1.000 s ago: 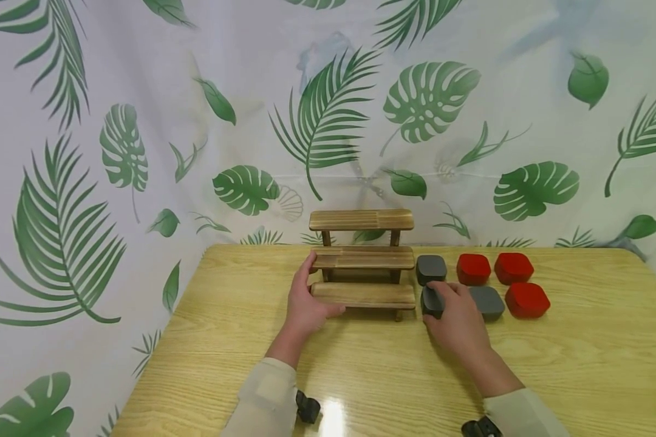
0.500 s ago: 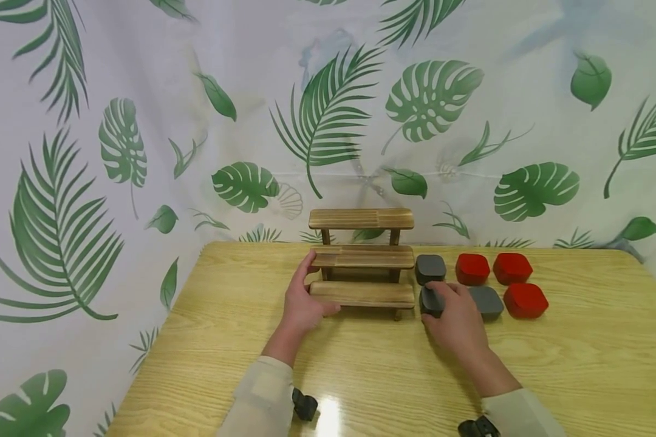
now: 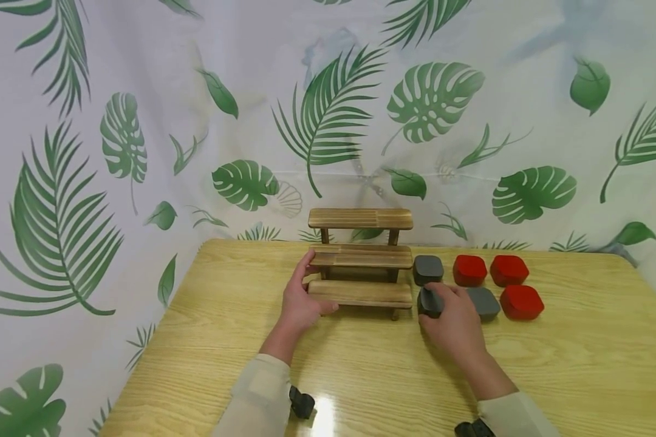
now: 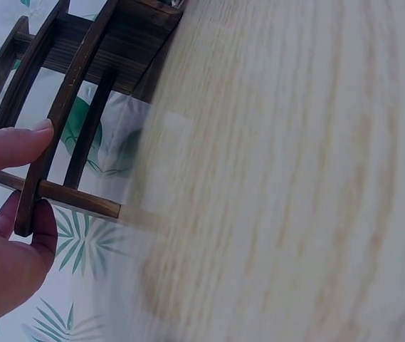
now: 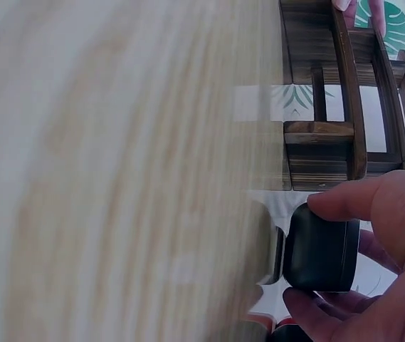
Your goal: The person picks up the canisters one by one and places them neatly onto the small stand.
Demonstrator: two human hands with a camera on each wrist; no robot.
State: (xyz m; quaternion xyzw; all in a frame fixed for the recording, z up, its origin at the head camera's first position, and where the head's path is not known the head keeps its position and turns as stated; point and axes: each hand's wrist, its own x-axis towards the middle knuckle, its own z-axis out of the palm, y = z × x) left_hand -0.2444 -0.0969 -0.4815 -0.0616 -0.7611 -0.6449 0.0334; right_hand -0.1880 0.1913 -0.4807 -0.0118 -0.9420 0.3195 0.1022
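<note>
Six boxes (image 3: 522,302), one tiered stand (image 3: 361,256)

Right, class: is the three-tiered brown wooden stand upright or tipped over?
Upright. In the head view, the stand shows three level shelves stepped one above another over the yellowish wood-grain table; the left hand grips one end.

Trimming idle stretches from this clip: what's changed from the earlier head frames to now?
Nothing visibly moved, grabbed or released. The head view drifts slightly, leaf-print backdrop included, which reads as camera motion. Unchanged: left hand holding the wooden stand's left end, right hand gripping the front-left gray block, other gray blocks and red blocks in place.
</note>
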